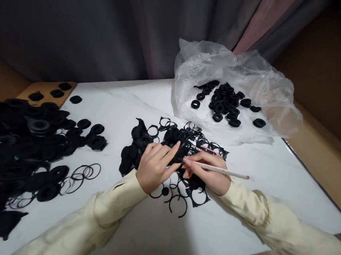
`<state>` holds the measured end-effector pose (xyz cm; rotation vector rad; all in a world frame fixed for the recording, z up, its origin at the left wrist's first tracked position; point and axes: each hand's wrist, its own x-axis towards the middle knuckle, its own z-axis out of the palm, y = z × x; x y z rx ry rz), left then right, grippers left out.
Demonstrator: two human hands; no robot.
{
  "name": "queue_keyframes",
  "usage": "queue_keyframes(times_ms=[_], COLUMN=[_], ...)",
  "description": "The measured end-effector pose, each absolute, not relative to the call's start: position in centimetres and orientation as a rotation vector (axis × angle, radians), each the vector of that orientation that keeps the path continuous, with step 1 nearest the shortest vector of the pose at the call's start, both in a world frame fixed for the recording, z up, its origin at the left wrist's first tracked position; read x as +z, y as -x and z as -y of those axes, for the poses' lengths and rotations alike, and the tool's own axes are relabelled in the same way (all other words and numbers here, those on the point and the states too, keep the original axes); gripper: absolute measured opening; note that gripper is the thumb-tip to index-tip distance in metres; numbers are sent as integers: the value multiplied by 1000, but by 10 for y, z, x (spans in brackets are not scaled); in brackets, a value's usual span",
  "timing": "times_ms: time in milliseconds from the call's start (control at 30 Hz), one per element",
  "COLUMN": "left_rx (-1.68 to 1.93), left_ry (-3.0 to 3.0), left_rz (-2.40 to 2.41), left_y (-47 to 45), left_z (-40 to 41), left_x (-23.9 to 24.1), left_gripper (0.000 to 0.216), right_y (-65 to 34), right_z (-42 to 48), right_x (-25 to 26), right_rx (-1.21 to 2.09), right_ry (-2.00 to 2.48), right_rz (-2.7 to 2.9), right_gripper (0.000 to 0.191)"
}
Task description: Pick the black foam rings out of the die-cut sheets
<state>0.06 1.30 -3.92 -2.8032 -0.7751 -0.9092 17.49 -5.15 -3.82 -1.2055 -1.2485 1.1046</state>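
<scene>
Head view: I see the right hand gripping a white stick at the central black pile; what the left hand there grasps, I can't tell. Leftward, a black heap crowds the tabletop; rightward, a plastic bag with black rings lies beyond.

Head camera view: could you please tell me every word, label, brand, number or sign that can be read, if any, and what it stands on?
None can be read.
Pink strip among the black pieces: any marks are too small and blurred to read.
Slim white tool in the right hand: no lettering can be made out.
Clear plastic bag: no print visible.
</scene>
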Motion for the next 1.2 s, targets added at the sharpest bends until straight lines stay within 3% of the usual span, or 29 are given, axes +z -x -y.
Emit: queue_keyframes(times_ms=[667, 1200], left_rx=[-895, -812], left_ry=[2802, 2742], left_rz=[745, 691], left_y=[0, -3], left_z=[-13, -10], left_x=[-42, -40], left_gripper=[40, 42], right_y=[-178, -173], right_z=[52, 57], right_x=[-39, -51], right_rx=[971, 303], right_ry=[1144, 1027], right_rz=[1432, 1954], right_gripper=[10, 15])
